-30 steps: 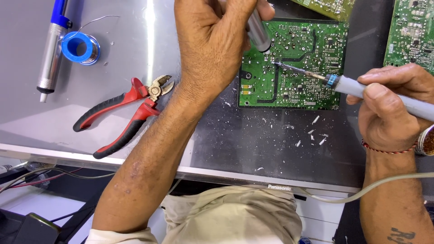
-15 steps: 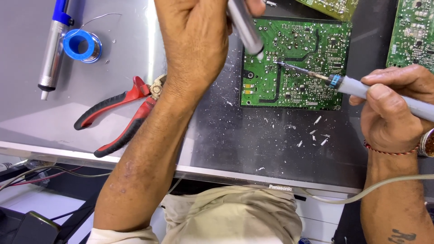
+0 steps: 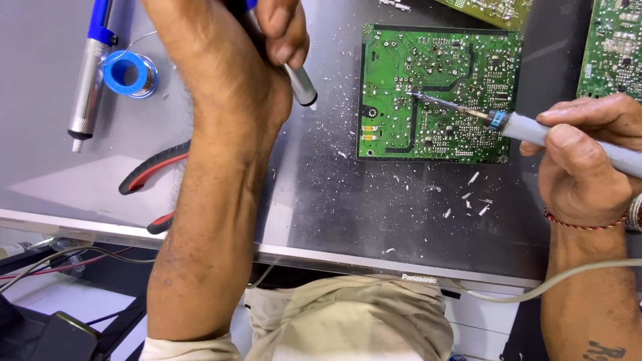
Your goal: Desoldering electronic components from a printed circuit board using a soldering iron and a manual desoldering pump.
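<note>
Gripping the soldering iron (image 3: pixel 535 130) like a pen, the right hand (image 3: pixel 588 167) rests its tip on the green circuit board (image 3: pixel 438 93) lying flat on the bench (image 3: pixel 374 214); the left hand (image 3: pixel 234 73) clasps a desoldering pump (image 3: pixel 297 83), lifted clear beside it.

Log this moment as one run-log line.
left hand: grips silver desoldering pump, off board | right hand: holds grey soldering iron, tip on green circuit board

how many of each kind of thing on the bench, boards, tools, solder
Green circuit boards: 3
Desoldering pumps: 2, left hand holds one, one lies
Soldering iron: 1, right hand
Pliers: 1
Solder spool: 1
Total: 8
</note>
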